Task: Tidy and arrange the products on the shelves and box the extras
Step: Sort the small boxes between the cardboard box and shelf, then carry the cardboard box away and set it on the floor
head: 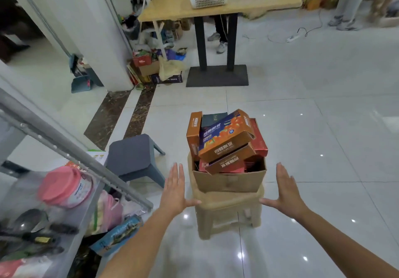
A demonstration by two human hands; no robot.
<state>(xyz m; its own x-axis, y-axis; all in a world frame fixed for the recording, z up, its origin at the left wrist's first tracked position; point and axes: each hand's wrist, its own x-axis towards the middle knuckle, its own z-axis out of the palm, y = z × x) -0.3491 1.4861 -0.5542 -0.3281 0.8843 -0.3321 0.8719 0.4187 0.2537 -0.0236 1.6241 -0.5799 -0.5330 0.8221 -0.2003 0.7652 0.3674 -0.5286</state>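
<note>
Both hands are released, fingers straight, the left hand [173, 188] and right hand [286, 191] flanking the beige stool [226, 215] that carries the overfilled cardboard box [228, 181]. Best to clasp the box walls low and evenly, lifting level, lest the leaning cartons [224, 139] slide off.

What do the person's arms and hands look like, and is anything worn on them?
Both are bare. The left hand and the right hand wear no gloves, and no ring shows on the fingers. The left forearm and the right forearm have no sleeve in view, and no watch or bracelet is visible at the wrists.
</note>
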